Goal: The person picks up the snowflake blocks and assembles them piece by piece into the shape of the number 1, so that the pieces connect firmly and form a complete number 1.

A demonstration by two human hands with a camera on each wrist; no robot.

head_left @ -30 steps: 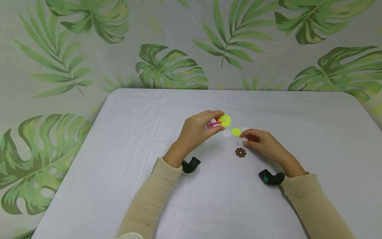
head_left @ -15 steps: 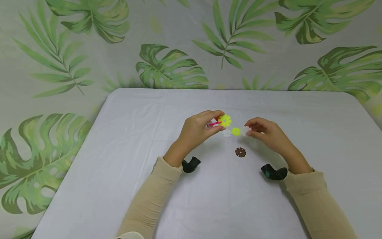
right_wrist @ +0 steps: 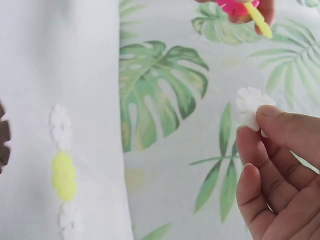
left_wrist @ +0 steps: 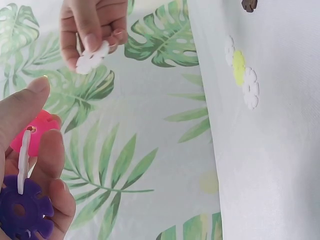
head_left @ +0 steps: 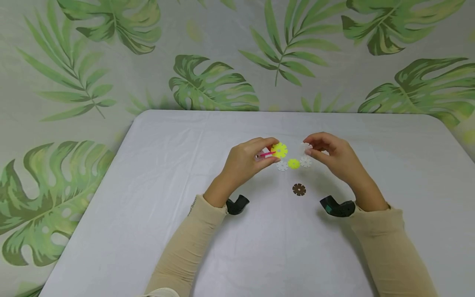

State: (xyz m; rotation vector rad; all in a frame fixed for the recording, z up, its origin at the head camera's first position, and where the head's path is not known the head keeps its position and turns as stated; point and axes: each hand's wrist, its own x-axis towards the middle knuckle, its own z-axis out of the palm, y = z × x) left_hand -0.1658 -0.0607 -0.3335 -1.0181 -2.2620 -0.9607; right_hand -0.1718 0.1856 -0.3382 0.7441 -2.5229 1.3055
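Observation:
My left hand (head_left: 243,161) grips a joined cluster of slotted snowflake discs above the table. In it a yellow disc (head_left: 279,150) faces right, while the left wrist view shows a pink disc (left_wrist: 35,134), a white disc edge-on (left_wrist: 23,162) and a purple disc (left_wrist: 25,207) slotted together. Between thumb and fingertips, my right hand (head_left: 332,154) pinches a single white disc (right_wrist: 253,102), raised to about the height of the cluster and apart from it. Below the hands, a yellow disc (head_left: 294,163) lies between two white discs (head_left: 282,166) in a row.
Nearer me lies a brown disc (head_left: 299,189) on the white-covered table (head_left: 148,198). A black device is strapped at the left wrist (head_left: 238,205) and another at the right wrist (head_left: 337,207). Behind the table's far edge hangs a leaf-patterned cloth (head_left: 215,37).
My right hand has picked up the white disc from beside the brown one and raised it up and away, past the row. The left hand has stayed still with its cluster.

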